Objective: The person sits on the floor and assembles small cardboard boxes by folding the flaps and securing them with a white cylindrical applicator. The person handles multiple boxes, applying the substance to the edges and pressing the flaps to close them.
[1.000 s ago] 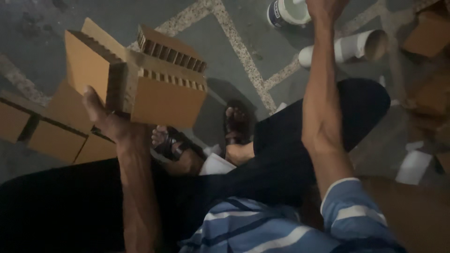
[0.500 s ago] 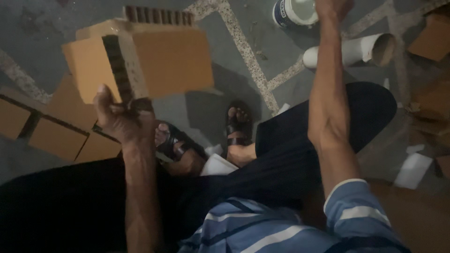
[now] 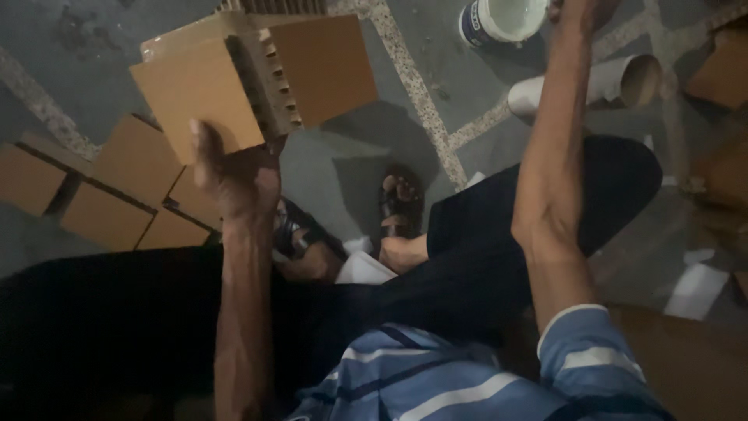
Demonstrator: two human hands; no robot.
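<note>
- The left hand (image 3: 234, 175) is closed around the lower edge of a cardboard piece (image 3: 249, 78), thumb up one face and the other fingers curled behind it (they are mostly hidden).
- That cardboard piece is held up in the air above the floor (image 3: 70, 47), in the upper left of the view; it is made of flat brown panels joined at a corrugated edge, whose open flutes face the camera.
- The right hand (image 3: 573, 9) is stretched far forward and cut off by the top border of the frame, so I cannot tell whether it is spread or gripping anything.
- It lies just beside a white bucket (image 3: 502, 19) and above a white tube (image 3: 615, 78) lying on its side on the floor.
- More flat cardboard sheets (image 3: 117, 191) rest on the floor below and to the left of the raised piece.
- Two sandalled feet (image 3: 401, 204) show between the arms, beneath dark trousers and a blue striped shirt (image 3: 436, 382).
</note>
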